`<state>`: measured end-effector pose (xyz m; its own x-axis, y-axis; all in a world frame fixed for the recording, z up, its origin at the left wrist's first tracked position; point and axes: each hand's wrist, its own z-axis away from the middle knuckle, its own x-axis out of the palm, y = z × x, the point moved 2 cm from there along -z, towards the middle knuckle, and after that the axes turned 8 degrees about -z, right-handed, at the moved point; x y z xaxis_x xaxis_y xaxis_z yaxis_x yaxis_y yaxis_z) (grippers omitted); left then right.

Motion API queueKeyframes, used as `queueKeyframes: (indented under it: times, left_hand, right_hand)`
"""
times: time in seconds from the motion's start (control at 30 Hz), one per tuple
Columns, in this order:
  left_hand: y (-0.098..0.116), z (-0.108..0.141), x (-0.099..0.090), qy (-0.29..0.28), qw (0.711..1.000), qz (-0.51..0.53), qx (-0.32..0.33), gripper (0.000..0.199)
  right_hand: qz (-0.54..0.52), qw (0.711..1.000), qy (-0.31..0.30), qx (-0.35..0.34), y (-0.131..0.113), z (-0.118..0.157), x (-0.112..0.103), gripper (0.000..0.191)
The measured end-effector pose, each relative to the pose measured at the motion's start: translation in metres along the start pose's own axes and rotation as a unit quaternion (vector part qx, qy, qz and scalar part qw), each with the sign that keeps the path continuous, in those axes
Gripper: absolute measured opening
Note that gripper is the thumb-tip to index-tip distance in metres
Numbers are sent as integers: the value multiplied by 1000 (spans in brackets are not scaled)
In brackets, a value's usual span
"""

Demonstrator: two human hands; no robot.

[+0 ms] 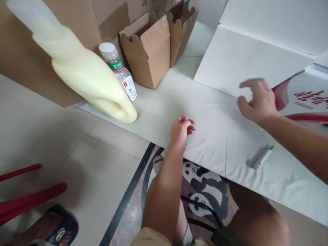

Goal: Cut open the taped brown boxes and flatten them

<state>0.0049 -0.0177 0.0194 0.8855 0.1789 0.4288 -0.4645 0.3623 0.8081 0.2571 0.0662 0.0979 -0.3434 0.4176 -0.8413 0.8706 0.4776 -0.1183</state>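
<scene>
Lying near right on the surface (pixel 205 104), a white tool (pixel 263 158) pointed its dark tip to the far right. Farther left, the left hand (pixel 181 132) had loosely curled fingers; whether its grip was closed, I could not tell. Farther right, the right hand (pixel 260 99) had thumb and fingers apart, just beside a printed package (pixel 304 94); contact was unclear. At left, a pale yellow form (pixel 89 80) partly covered a bottle (pixel 119 68). Beyond stood two cartons (pixel 159 48), left of a white panel (pixel 241 56).
</scene>
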Motion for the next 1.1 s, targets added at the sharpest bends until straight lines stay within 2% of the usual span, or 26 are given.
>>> queueKeyframes:
  times: [0.1, 0.17, 0.2, 0.3, 0.37, 0.43, 0.5, 0.57, 0.63, 0.73, 0.9, 0.97, 1.1]
  left_hand:
    - [0, -3, -2, -19, 1000, 3, -9, 16]
    - [-1, -8, -6, -23, 1000, 1, -18, 17]
    - [-2, -11, -9, -20, 1000, 1, -24, 18]
    - [-3, -22, -16, 0, 999, 22, -37, 20]
    - [-4, -28, -20, 9, 998, 46, -42, 22]
    - [-5, -32, -22, 18, 996, 65, -51, 25]
    - [-6, -35, -24, 23, 994, 80, -66, 26]
    - [-6, -35, -24, 23, 992, 94, -77, 27]
    - [-4, -34, -24, 22, 991, 102, -83, 26]
    - [-1, -30, -24, 22, 992, 101, -79, 23]
    - [1, -26, -25, 26, 993, 96, -62, 23]
    - [0, -25, -24, 29, 994, 94, -52, 22]
    - [-3, -27, -20, 15, 995, 89, -39, 23]
  right_hand:
    - [-10, 997, -80, 15, -45, -98, 52, 47]
    - [-17, 991, -131, 19, -74, -155, 80, 50]
    - [-24, 990, -138, 14, -88, -179, 91, 51]
    - [-52, 988, -147, -12, -127, -239, 115, 58]
    - [-47, 987, -149, -31, -145, -264, 125, 66]
    - [-11, 986, -163, -38, -151, -277, 130, 68]
    - [15, 987, -154, -43, -145, -280, 131, 56]
    - [7, 993, -118, -23, -129, -278, 130, 45]
    - [-6, 995, -93, 29, -109, -273, 129, 43]
    - [3, 990, -116, 79, -88, -268, 132, 48]
    - [72, 984, -146, 70, -83, -273, 133, 47]
    - [68, 983, -156, 76, -82, -277, 133, 48]
    - [8, 988, -141, 64, -74, -277, 130, 33]
